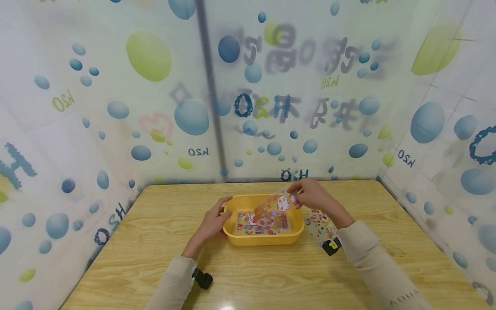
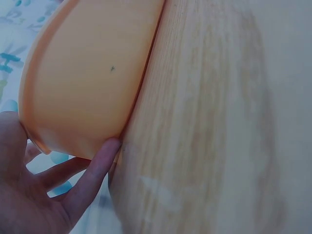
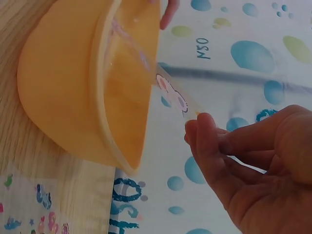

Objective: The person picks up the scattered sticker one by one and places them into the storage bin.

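Note:
A yellow plastic basin stands on the wooden table. My left hand grips its left end, with the thumb over the rim and fingers against the outer wall. Between thumb and fingertips, my right hand pinches the corner of a clear sticker sheet with cartoon animals. In the right wrist view that sheet slants from the pinch down into the basin. Other colourful stickers lie on the basin floor; whether they are separate sheets I cannot tell.
Right of the basin, another clear sheet of small stickers lies flat on the table, partly under my right forearm. A curtain with blue and green dots hangs behind the table's far edge and along both sides.

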A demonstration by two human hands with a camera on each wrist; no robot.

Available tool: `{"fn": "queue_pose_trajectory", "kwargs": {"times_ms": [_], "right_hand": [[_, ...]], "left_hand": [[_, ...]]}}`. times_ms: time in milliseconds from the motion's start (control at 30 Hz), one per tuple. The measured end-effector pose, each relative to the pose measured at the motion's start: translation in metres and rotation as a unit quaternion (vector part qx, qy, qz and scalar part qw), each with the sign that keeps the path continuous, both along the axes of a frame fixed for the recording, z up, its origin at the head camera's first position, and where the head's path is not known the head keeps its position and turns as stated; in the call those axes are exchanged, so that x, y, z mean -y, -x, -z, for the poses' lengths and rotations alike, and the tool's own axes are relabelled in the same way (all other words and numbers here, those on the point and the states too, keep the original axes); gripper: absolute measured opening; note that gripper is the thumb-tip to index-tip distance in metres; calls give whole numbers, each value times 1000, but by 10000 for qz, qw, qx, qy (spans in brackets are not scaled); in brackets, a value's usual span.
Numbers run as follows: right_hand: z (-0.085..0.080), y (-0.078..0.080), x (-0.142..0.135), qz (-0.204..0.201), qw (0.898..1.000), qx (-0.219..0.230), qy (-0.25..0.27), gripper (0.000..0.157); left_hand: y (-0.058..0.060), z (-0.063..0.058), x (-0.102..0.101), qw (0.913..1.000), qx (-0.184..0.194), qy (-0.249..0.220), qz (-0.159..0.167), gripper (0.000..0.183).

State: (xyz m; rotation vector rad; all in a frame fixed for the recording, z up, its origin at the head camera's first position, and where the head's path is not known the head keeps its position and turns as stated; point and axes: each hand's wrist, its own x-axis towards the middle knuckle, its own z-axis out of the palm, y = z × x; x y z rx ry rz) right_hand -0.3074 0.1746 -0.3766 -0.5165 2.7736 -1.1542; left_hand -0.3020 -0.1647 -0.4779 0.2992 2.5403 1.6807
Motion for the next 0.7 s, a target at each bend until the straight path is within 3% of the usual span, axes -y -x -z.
{"fn": "queue_pose_trajectory", "kwargs": {"times_ms": [333,700], "right_hand": [[6,8,26,-271,9994,153,-182,31],[1,11,43,-480,9973,133,-542,31]], "left_hand": [[0,0,0,10000,1,16,-53,52],[1,0,1,10000,1,25,-1,52]]}}
